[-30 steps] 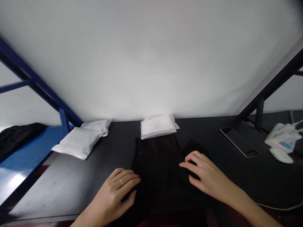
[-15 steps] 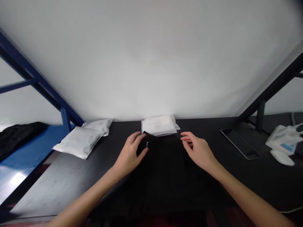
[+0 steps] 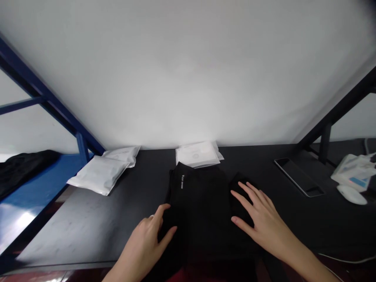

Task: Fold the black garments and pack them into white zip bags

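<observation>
A pale wall (image 3: 188, 78) was set behind the black tabletop (image 3: 88, 227), flanked by a blue metal frame (image 3: 53, 98) at left and a black one (image 3: 340, 105) at right. And there, front and centre, a black garment (image 3: 205, 199) was spread on the tabletop, white "WEST BIKING" lettering shown near its upper left corner! Its left edge was met by the left hand (image 3: 143, 239), thumb and forefinger parted; whether cloth was pinched beneath the curled fingers could not be told. Over at the right edge, dark cloth was covered by the right hand (image 3: 261, 215), fingers fanned wide, nothing gripped.

On to the packaging: at left, one plump white plastic mailer (image 3: 98, 176) was overlapped onto a second mailer (image 3: 126, 154), their contents hidden. Just beyond the garment, flat white packets (image 3: 196, 154) were stacked near the wall, a faint round mark carried on the top one. Far right, a smartphone (image 3: 298, 176) was laid face up, and a white mouse (image 3: 351, 194) was placed farther out.
</observation>
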Demonstrator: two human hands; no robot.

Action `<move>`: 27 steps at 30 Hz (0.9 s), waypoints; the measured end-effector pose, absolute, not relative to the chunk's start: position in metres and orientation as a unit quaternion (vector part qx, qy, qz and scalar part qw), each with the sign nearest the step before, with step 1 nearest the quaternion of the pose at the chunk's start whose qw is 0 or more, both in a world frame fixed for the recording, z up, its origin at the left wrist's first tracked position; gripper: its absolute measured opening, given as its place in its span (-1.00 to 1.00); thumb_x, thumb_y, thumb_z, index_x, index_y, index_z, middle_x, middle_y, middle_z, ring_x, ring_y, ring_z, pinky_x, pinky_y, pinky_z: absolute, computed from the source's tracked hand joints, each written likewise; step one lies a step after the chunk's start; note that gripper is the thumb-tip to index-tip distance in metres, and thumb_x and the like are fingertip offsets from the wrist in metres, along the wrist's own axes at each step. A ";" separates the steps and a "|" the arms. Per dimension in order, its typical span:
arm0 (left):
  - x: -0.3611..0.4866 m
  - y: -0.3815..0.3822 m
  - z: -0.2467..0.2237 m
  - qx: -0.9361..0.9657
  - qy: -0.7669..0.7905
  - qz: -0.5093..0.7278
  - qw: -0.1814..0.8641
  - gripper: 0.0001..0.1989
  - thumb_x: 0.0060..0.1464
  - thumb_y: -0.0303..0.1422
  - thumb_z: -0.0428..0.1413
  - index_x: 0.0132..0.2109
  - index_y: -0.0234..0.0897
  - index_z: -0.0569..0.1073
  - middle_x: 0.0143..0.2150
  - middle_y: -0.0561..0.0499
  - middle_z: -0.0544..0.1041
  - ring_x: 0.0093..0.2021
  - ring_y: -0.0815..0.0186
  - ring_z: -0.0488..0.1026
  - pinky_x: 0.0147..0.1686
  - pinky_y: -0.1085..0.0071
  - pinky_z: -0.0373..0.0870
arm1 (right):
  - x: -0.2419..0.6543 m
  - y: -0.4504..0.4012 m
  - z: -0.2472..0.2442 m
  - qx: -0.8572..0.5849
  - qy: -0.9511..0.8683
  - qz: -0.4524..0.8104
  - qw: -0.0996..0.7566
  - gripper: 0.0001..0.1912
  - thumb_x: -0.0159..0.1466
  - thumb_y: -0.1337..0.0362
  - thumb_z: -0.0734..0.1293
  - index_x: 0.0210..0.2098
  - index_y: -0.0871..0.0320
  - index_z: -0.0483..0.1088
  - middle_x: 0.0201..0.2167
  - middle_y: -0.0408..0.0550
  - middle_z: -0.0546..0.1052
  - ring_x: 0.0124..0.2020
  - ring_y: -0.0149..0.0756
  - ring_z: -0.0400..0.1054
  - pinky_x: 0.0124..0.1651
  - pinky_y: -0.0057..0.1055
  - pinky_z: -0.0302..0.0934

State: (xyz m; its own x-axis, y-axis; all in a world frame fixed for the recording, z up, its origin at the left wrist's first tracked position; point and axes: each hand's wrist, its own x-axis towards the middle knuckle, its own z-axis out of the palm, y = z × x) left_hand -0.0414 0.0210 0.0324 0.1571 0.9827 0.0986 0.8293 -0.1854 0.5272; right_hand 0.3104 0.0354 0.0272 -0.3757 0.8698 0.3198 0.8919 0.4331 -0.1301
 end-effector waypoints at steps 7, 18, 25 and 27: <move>-0.030 0.020 0.065 0.631 0.621 0.347 0.310 -0.72 0.15 -0.09 0.12 -0.12 -0.11 0.58 -0.32 0.00 0.61 -0.27 0.12 0.57 -0.31 0.39 0.43 | 0.314 0.041 0.025 -0.539 -0.804 -0.022 0.249 -0.61 0.47 0.20 0.17 0.21 0.05 0.45 0.22 0.15 0.48 0.19 0.05 0.43 0.12 0.05 0.46; -0.038 -0.016 0.046 0.560 0.605 0.325 0.464 -0.56 0.12 0.05 0.23 0.01 -0.08 0.65 -0.12 -0.04 0.64 -0.08 0.05 0.57 -0.13 0.35 0.55 | 0.326 0.054 0.038 -0.511 -0.802 -0.034 0.307 -0.48 0.41 0.47 0.13 0.21 -0.05 0.46 0.16 -0.01 0.56 0.09 -0.09 0.50 0.05 -0.11 0.51; -0.044 -0.023 0.024 0.670 0.570 0.269 0.391 -0.60 0.26 -0.11 0.16 0.20 0.00 0.57 -0.11 -0.04 0.67 -0.22 0.11 0.64 -0.18 0.32 0.62 | 0.320 0.068 0.044 -0.528 -0.784 -0.105 0.309 -0.52 0.43 0.46 0.12 0.17 0.05 0.51 0.10 0.10 0.57 0.08 0.00 0.47 0.14 0.05 0.43; -0.041 -0.025 0.025 0.718 0.557 0.283 0.307 -0.57 0.28 -0.17 0.15 0.25 0.01 0.52 -0.11 -0.04 0.67 -0.34 0.18 0.63 -0.29 0.37 0.62 | 0.317 0.066 0.040 -0.533 -0.785 -0.124 0.291 -0.59 0.46 0.40 0.13 0.09 0.12 0.55 0.10 0.17 0.56 0.09 0.02 0.46 0.14 0.05 0.42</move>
State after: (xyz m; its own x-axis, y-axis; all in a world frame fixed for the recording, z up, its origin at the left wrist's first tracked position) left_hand -0.0414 -0.0252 0.0248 0.2201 0.9733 0.0652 0.6260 -0.1922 0.7558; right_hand 0.3171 0.0665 0.0398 -0.2635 0.7643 0.5886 0.9082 0.4022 -0.1158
